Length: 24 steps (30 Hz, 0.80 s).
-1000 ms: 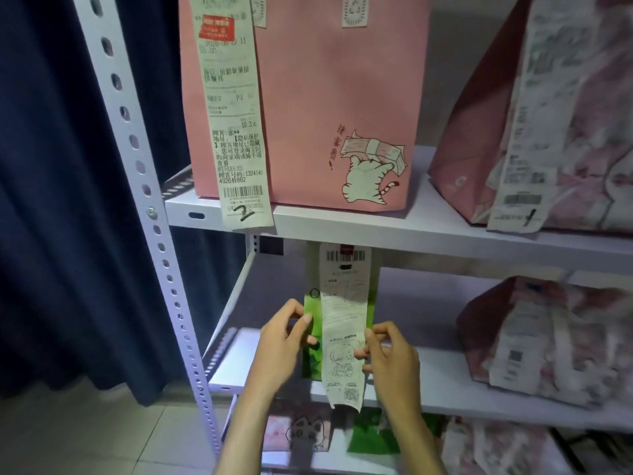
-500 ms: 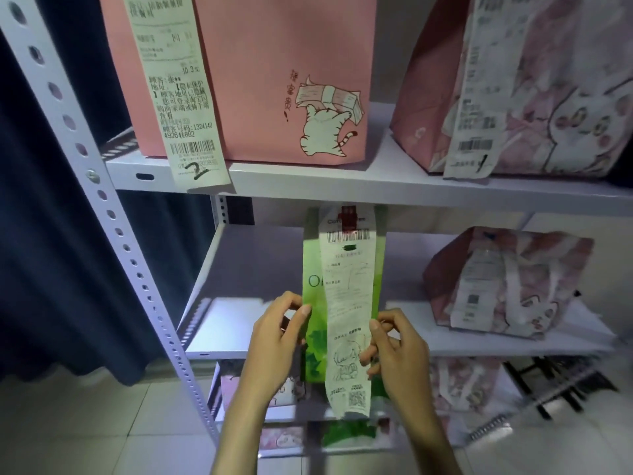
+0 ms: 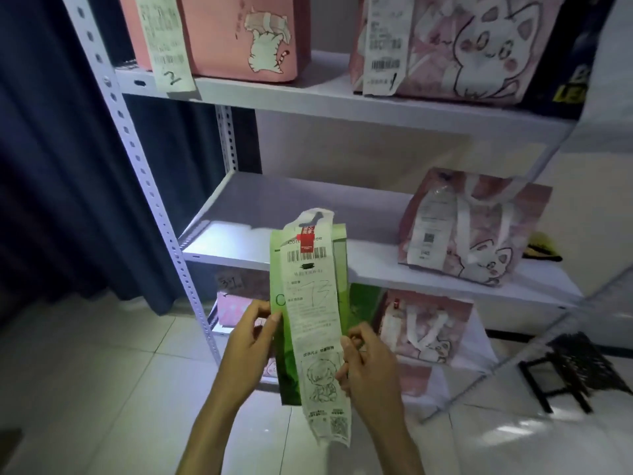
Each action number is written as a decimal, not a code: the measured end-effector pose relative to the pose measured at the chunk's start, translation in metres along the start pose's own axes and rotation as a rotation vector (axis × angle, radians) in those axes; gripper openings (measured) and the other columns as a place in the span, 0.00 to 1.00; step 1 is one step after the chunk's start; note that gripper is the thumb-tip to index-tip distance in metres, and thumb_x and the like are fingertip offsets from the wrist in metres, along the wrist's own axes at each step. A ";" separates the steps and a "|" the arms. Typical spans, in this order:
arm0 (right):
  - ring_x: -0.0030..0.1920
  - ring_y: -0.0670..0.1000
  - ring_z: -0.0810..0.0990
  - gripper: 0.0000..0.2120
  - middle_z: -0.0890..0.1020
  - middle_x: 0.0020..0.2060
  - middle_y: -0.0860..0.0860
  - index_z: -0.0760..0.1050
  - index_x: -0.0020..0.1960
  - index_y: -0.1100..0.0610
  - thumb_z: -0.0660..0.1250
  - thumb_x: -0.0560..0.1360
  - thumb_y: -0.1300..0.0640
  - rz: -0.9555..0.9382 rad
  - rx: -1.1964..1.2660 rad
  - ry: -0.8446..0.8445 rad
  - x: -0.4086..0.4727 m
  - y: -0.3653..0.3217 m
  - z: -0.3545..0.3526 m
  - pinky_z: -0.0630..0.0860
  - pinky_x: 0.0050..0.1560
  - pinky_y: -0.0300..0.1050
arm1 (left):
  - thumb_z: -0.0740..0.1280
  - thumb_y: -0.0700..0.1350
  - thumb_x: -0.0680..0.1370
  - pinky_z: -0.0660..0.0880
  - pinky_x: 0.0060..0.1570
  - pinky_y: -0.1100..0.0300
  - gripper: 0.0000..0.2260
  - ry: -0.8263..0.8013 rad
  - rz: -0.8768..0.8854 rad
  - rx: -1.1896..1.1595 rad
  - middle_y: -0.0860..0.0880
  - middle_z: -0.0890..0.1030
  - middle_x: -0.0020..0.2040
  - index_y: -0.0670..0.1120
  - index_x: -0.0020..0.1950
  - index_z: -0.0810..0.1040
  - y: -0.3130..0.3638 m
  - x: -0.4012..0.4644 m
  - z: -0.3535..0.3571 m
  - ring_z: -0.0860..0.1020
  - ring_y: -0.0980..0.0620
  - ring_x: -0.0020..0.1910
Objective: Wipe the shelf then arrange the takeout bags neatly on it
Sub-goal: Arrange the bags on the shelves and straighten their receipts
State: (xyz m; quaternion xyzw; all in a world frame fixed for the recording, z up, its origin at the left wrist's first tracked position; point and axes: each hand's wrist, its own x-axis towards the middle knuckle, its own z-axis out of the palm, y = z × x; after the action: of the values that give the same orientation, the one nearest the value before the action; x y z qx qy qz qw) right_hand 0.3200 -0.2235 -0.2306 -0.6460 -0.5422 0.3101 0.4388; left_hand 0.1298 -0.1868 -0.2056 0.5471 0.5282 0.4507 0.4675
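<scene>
You had the green takeout bag (image 3: pixel 310 313) off the shelf and in the air in front of it, below the level of the middle shelf (image 3: pixel 239 248). Your left hand (image 3: pixel 248 344) pinched the bag's left edge between thumb and fingertips; your right hand (image 3: pixel 368 363) pinched the right edge, and from this angle it looked as though those fingers also caught the long receipt (image 3: pixel 313 320) that hung down the front and past the bottom of the bag.

That light two-point grip was the main risk, in my judgement: both hands sat low on a tall, narrow bag, so it could have tipped forward or slipped. If you pulled on the receipt, it could have torn or peeled off at the red sticker (image 3: pixel 307 238) near the top. The loose tail could also have folded under the bag when you set it down, or snagged on the shelf lip.

The left stretch of the middle shelf looked bare, with the pink cat bag (image 3: pixel 479 231) well to the right, so crowding that bag seemed unlikely
</scene>
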 end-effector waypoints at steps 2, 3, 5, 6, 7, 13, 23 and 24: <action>0.30 0.51 0.83 0.08 0.82 0.36 0.51 0.73 0.46 0.49 0.63 0.83 0.56 0.018 -0.003 -0.037 -0.025 0.020 -0.006 0.83 0.29 0.49 | 0.60 0.53 0.82 0.75 0.31 0.64 0.12 0.012 -0.030 0.029 0.55 0.80 0.38 0.44 0.50 0.74 -0.009 -0.028 0.008 0.78 0.56 0.33; 0.30 0.50 0.83 0.08 0.82 0.36 0.51 0.74 0.46 0.49 0.63 0.83 0.55 0.033 -0.004 -0.057 -0.036 0.029 -0.008 0.83 0.29 0.50 | 0.59 0.52 0.83 0.75 0.31 0.64 0.13 0.025 -0.049 0.037 0.55 0.79 0.36 0.44 0.49 0.74 -0.013 -0.038 0.012 0.77 0.56 0.32; 0.29 0.50 0.82 0.08 0.81 0.35 0.52 0.74 0.46 0.49 0.63 0.83 0.56 0.069 0.006 -0.099 -0.054 0.043 -0.011 0.82 0.29 0.49 | 0.57 0.51 0.85 0.73 0.28 0.66 0.14 0.077 -0.120 0.027 0.53 0.77 0.34 0.43 0.48 0.73 -0.018 -0.054 0.020 0.76 0.58 0.29; 0.28 0.49 0.81 0.08 0.81 0.34 0.53 0.74 0.45 0.49 0.63 0.83 0.56 0.084 0.016 -0.119 -0.062 0.049 -0.012 0.81 0.29 0.48 | 0.56 0.51 0.85 0.72 0.27 0.66 0.14 0.107 -0.154 0.028 0.52 0.76 0.35 0.43 0.47 0.73 -0.020 -0.059 0.024 0.75 0.59 0.28; 0.27 0.49 0.81 0.08 0.81 0.33 0.53 0.74 0.45 0.50 0.63 0.83 0.57 0.094 0.021 -0.136 -0.067 0.052 -0.012 0.80 0.28 0.46 | 0.56 0.52 0.86 0.71 0.27 0.66 0.14 0.127 -0.179 0.032 0.51 0.75 0.37 0.45 0.47 0.74 -0.022 -0.064 0.027 0.75 0.60 0.29; 0.26 0.46 0.79 0.09 0.80 0.33 0.52 0.72 0.44 0.53 0.63 0.83 0.59 0.106 -0.031 -0.181 -0.080 0.061 -0.005 0.76 0.27 0.41 | 0.66 0.52 0.82 0.78 0.33 0.67 0.07 0.099 -0.202 0.050 0.58 0.83 0.49 0.50 0.50 0.77 -0.037 -0.074 0.022 0.82 0.62 0.45; 0.26 0.48 0.79 0.08 0.81 0.32 0.51 0.78 0.43 0.52 0.68 0.80 0.60 0.192 -0.134 -0.199 -0.059 0.072 0.031 0.79 0.29 0.45 | 0.71 0.48 0.80 0.83 0.38 0.59 0.03 0.082 -0.191 0.095 0.54 0.84 0.50 0.52 0.52 0.81 -0.067 -0.059 -0.015 0.83 0.50 0.47; 0.26 0.46 0.79 0.07 0.82 0.32 0.51 0.79 0.43 0.52 0.68 0.79 0.60 0.216 -0.125 -0.203 -0.056 0.074 0.033 0.78 0.29 0.43 | 0.71 0.48 0.79 0.83 0.38 0.59 0.03 0.086 -0.195 0.090 0.54 0.84 0.51 0.51 0.51 0.80 -0.069 -0.057 -0.016 0.83 0.50 0.47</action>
State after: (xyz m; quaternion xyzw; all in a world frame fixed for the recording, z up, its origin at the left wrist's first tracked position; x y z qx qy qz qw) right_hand 0.3110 -0.2721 -0.3156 -0.6918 -0.5294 0.3849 0.3050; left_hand 0.1012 -0.2430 -0.2716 0.4937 0.6180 0.4021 0.4611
